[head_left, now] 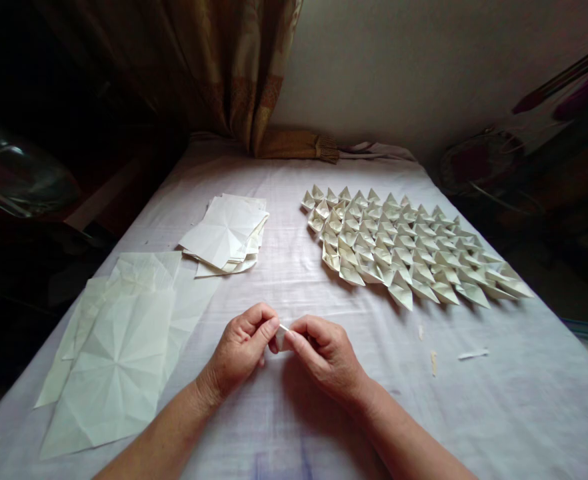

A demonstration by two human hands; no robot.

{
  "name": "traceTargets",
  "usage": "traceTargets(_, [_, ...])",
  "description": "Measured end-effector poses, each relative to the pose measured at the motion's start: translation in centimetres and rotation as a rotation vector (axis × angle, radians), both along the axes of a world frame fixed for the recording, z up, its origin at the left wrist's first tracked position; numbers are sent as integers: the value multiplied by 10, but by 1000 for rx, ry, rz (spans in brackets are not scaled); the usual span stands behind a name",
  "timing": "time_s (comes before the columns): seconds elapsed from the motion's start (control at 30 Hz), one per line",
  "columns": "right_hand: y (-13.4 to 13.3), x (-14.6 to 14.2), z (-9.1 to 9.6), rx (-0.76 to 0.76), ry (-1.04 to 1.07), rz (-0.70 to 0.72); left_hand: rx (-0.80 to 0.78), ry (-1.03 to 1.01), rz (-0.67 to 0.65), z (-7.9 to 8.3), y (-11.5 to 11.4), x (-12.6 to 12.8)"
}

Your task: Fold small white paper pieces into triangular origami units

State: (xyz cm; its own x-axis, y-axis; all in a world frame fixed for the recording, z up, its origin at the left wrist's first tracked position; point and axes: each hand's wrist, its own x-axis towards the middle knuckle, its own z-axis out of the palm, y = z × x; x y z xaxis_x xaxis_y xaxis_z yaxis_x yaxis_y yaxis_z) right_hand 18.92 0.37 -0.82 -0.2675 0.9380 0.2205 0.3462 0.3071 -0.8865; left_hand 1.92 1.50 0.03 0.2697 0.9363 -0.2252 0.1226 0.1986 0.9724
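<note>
Between my two hands is a small folded piece of white paper (283, 337), mostly hidden by fingers. My left hand (247, 343) pinches its left side between thumb and forefinger. The right side is gripped by my right hand (327, 350), thumb on top. Beyond my right hand, many folded paper boats (399, 247) stand in close rows. Past my left hand lies a stack of creased paper sheets (224, 230). Larger creased sheets (117, 363), with fold lines meeting at the middle, are spread to the left of my left forearm.
A pale cloth covers the table (274, 280). Paper scraps (473, 354) lie at the right. A brown and gold curtain (247, 87) hangs at the far edge, against a wall (374, 67). Dark, cluttered areas flank the table, with a clear plastic item (19, 170) at left.
</note>
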Motion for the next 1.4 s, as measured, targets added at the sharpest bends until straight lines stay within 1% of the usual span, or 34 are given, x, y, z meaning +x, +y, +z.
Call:
traceTargets(0.13, [0,2,-2,-60,19,5,-23,-8,36,2,0,1])
traceTargets(0.23, [0,3,-3,-90,98,-48,-35,-8,-1,6,1,2])
traceTargets(0.33, [0,3,-2,-125,168,-67,0,-8,-53,9,1,3])
traceTargets(0.4, [0,3,-3,-149,176,-56,8,-30,-48,9,1,4])
traceTargets(0.47, [1,3,-3,-161,162,-39,-16,-65,-32,8,2,4])
traceTargets(0.57, [1,3,-3,-137,132,-18,-54,-97,-26,5,2,2])
traceTargets(0.7, [1,3,-3,-47,96,-44,-86,-86,-45,5,3,0])
traceTargets(0.8, [0,3,-3,-52,96,-52,-92,-56,-77,6,4,-1])
traceTargets(0.9, [1,3,-3,-93,104,-45,-68,-35,-89,6,3,-1])
traceTargets(1.0, [1,3,-3,-93,89,-41,-33,-25,-96,6,2,1])
traceTargets(1.17, [0,2,-4,-60,112,-54,119,73,-123,5,0,2])
traceTargets(1.3, [0,1,-7,-24,84,-147,133,116,-153,2,0,1])
traceTargets(1.4, [0,0,-10,-35,79,-180,148,136,-137,2,0,1])
